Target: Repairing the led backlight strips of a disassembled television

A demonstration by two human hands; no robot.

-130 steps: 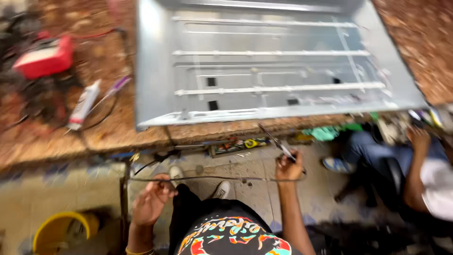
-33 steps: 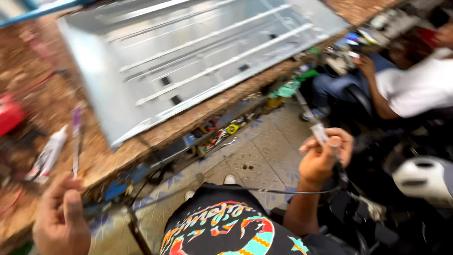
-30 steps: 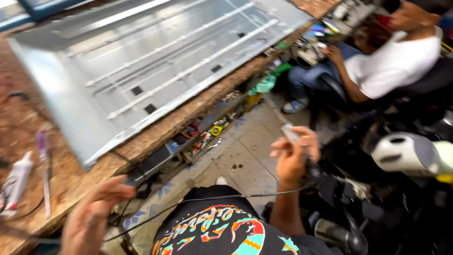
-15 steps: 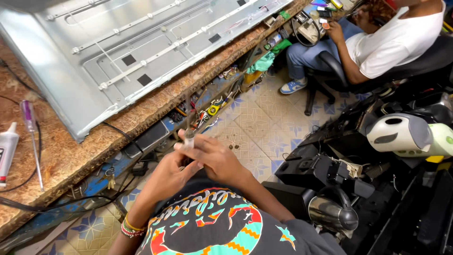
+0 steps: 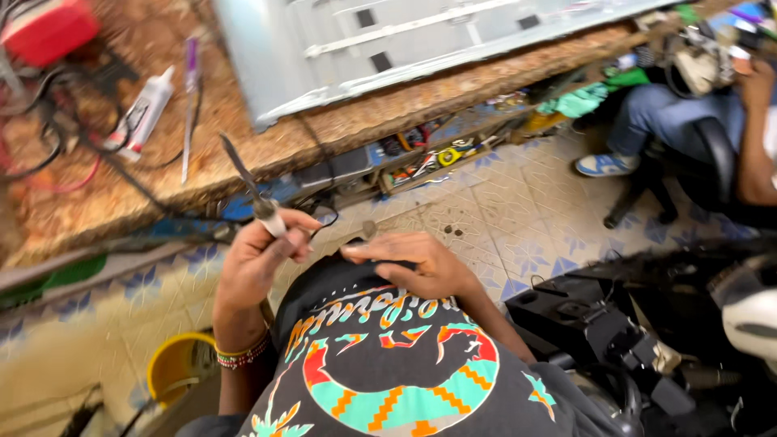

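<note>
My left hand (image 5: 261,257) grips a soldering iron (image 5: 249,188) by its pale handle, the thin dark tip pointing up and left over the bench edge. My right hand (image 5: 413,261) is close beside it in front of my chest, fingers curled, pinching a small dark piece (image 5: 368,230) at the fingertips. A thin wire runs from the iron toward the bench. Below both hands is my black printed shirt.
A speckled brown bench (image 5: 202,146) carries a large grey metal panel (image 5: 380,40), a white tube (image 5: 146,109), a purple pen-like tool (image 5: 190,77), a red device (image 5: 48,28) and tangled cables. A yellow bucket (image 5: 174,368) stands low left. Another person sits at right (image 5: 696,121); black equipment lies lower right.
My hands, wide apart a second ago, have come together before my chest. The soldering iron is now in my left hand, and my view has swung left toward the bench.
</note>
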